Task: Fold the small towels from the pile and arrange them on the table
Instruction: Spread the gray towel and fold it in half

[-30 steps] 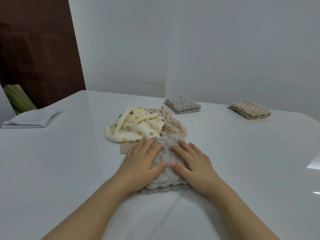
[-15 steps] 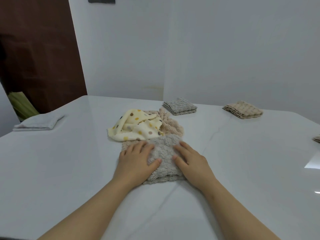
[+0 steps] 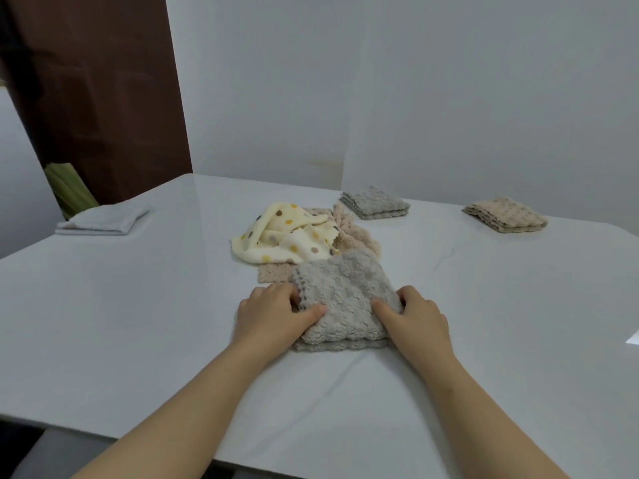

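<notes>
Grey towel (image 3: 345, 292) lies near-centre on the bench (image 3: 138, 305), long axis running near to far, squarely between both hands: left hand (image 3: 273, 316) pinches its left edge, right hand (image 3: 415, 319) its right, equally close.

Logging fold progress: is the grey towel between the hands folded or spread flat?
Folded. The grey towel shows stacked layers along its near edge; the left hand and right hand grip its sides.
</notes>
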Demonstrator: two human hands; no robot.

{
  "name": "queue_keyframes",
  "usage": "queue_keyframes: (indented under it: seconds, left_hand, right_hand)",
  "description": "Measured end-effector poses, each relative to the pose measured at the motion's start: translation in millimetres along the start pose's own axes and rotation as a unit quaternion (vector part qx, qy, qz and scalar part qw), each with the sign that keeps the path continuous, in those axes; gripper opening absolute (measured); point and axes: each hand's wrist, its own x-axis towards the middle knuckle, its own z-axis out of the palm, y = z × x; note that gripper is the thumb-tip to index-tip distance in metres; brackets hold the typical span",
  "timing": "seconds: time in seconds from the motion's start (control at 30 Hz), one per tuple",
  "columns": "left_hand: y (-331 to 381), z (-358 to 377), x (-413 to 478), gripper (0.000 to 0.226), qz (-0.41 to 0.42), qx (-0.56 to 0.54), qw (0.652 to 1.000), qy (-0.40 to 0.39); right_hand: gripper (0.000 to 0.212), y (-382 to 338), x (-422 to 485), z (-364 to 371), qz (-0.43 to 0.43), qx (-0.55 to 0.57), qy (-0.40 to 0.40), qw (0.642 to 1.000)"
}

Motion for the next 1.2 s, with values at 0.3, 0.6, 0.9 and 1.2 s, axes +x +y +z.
queue_keyframes:
  seconds: [0.3,0.6,0.9,1.2]
  left_hand:
    - [8.7,9.2,7.3,0.038,-0.041,-0.415,0.909,-0.018]
    - [61.9,-35.2,59.3,0.022,-0.098,-0.398,0.908,-0.089]
    - [65.7,-94.1,121.2,0.025,-0.136,-0.381,0.909,-0.097]
    - [13.8,-120.6,227.9,0.031,-0.127,-0.372,0.915,-0.091]
  right_hand:
    - [0.017,-0.8,4.9,7.5,0.056,0.260,-0.020,0.964]
    - [0.017,-32.1,48.4,-37.0,0.150,0.344,-0.082,0.923]
    - [0.013,-92.7,113.4,-57.2,0.151,0.342,-0.191,0.908]
    - [0.014,-149.9,208.4,6.8,0.120,0.295,-0.193,0.928]
